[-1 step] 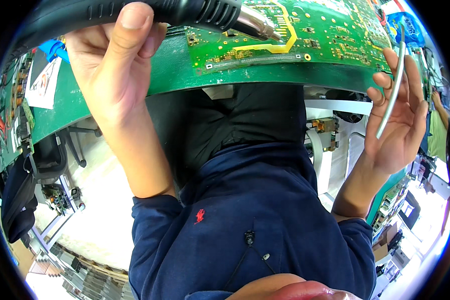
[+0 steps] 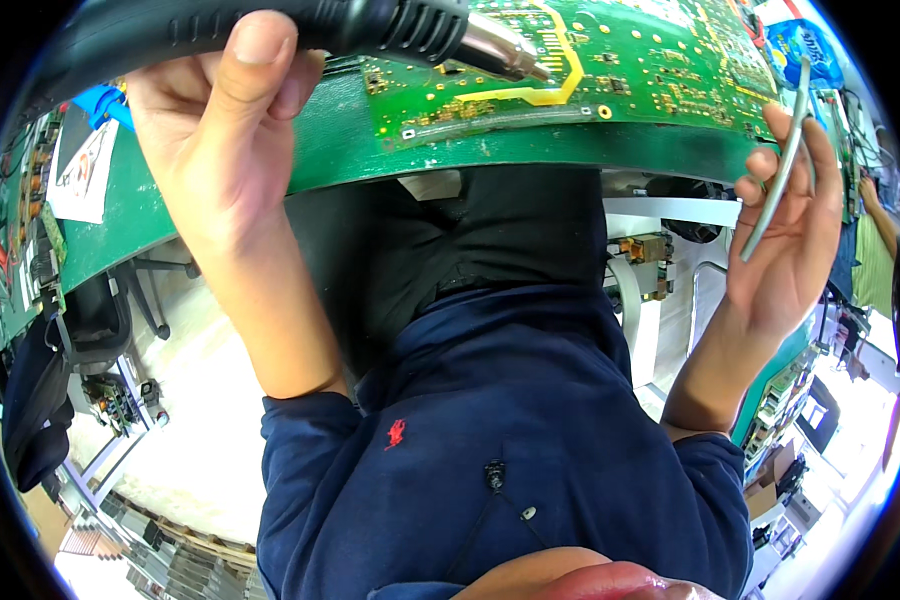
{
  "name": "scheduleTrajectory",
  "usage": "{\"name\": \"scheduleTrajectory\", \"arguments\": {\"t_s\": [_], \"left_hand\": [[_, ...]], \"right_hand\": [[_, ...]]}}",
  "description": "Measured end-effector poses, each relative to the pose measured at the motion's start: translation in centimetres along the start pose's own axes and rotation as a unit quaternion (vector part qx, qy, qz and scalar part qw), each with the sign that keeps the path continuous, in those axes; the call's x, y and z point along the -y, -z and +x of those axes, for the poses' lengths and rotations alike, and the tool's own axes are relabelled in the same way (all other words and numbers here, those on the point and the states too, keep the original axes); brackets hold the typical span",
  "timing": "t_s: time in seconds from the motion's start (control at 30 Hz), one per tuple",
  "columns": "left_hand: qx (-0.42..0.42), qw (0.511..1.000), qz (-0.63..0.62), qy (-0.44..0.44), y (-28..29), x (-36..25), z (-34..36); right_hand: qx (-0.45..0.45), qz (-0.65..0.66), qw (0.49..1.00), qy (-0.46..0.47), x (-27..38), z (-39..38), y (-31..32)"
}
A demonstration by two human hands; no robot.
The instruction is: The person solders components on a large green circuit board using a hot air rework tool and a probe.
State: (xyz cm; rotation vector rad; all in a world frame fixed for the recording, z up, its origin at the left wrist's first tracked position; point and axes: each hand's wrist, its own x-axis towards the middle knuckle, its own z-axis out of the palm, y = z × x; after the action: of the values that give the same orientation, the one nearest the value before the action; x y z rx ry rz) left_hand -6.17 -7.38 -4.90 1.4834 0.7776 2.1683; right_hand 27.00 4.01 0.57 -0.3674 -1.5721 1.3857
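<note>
A black heat tool [image 2: 370, 30] with a metal nozzle reaches over the green circuit board [image 2: 650, 60], its tip near the yellow strip along a row of pads. My left hand [image 2: 220, 150] is closed around the tool’s handle at the upper left. At the right, below the board’s edge, my right hand [image 2: 785, 220] holds a thin grey wire or rod [image 2: 775, 200] upright at a slant, with fingers partly curled around it. The board lies on the green tabletop [image 2: 350, 160] above my lap.
A white paper [image 2: 80, 185] and blue tool [image 2: 100, 110] lie at left. A blue packet [image 2: 800, 50] sits upper right, near cables. A black chair [image 2: 90, 310] stands lower left, electronic assemblies [image 2: 640, 265] are below the table, and another person’s arm [image 2: 880, 210] shows far right.
My right hand has shifted slightly up and to the left with the grey rod. The board and left hand appear a little further left in the view, still in the same arrangement.
</note>
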Motion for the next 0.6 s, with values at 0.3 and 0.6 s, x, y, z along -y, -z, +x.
{"name": "scheduleTrajectory", "arguments": {"t_s": [0.3, 0.6], "left_hand": [[-0.048, 0.998, 0.021, 0.046, -0.3, -0.6, -0.5], [-0.041, 0.998, 0.002, 0.048, -0.2, -0.5, -0.4]], "right_hand": [[-0.049, -0.036, 0.998, -0.036, -0.2, -0.3, -1.3], [-0.074, -0.043, 0.991, -0.102, -0.3, -0.1, -1.0]]}}
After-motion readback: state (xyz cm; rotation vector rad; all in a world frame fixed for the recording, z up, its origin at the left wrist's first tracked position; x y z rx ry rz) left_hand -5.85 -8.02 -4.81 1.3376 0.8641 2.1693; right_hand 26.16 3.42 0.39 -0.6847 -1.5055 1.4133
